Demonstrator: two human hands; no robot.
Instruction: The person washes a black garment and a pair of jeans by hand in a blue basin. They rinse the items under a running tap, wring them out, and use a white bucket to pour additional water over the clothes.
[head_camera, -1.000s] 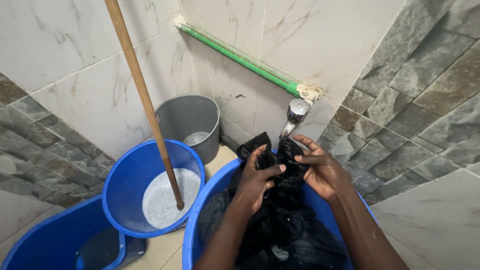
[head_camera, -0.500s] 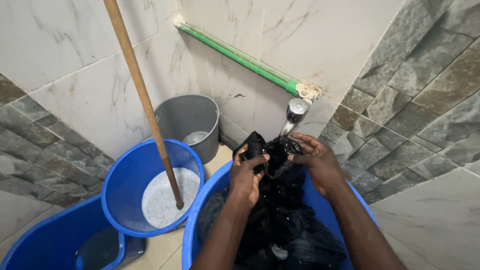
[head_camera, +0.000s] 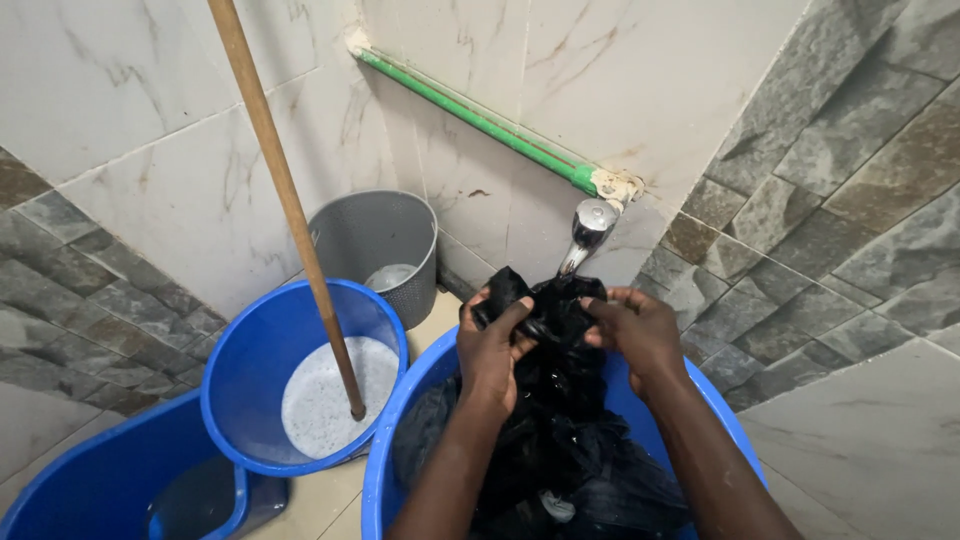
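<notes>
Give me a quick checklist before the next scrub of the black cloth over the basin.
1. Left hand grip on the black cloth: ok, fingers closed on a bunched fold.
2. Right hand grip: ok, it clasps the same fold from the other side.
3. Cloth over the blue basin: ok, the rest hangs down inside it.
4. Tap state: cannot tell, no stream shows.
5. Wooden stick clear of the hands: ok, it stands in the blue bucket with sudsy water.
6. Grey bin out of the way: ok, by the wall.
</notes>
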